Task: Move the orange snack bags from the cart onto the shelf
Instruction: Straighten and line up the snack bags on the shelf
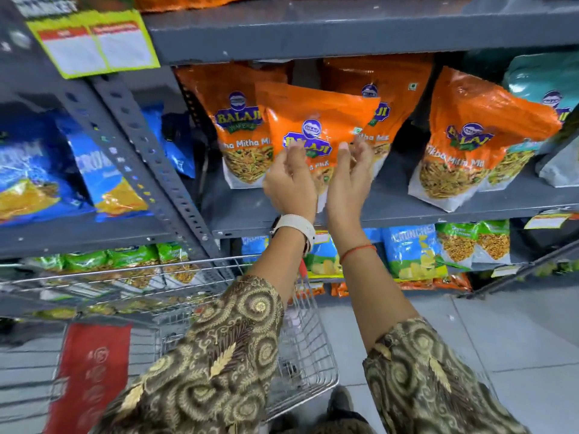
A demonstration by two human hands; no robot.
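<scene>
An orange snack bag (316,120) stands at the front of the grey shelf (391,208), leaning against other orange bags (238,120) behind it. Both hands reach up to it. My left hand (289,183) has its fingers on the bag's lower left. My right hand (351,177) cups the lower right side. The bag's bottom is hidden behind my hands. More orange bags (470,136) stand to the right on the same shelf. The wire cart (310,355) is below my arms; I see no orange bags inside it.
Blue snack bags (103,170) fill the neighbouring shelf at left. A teal bag (545,79) stands at far right. Below are green (470,242) and blue (410,252) packets. A shelf board (344,29) hangs close above the orange bags. Grey tiled floor (501,339) lies to the right.
</scene>
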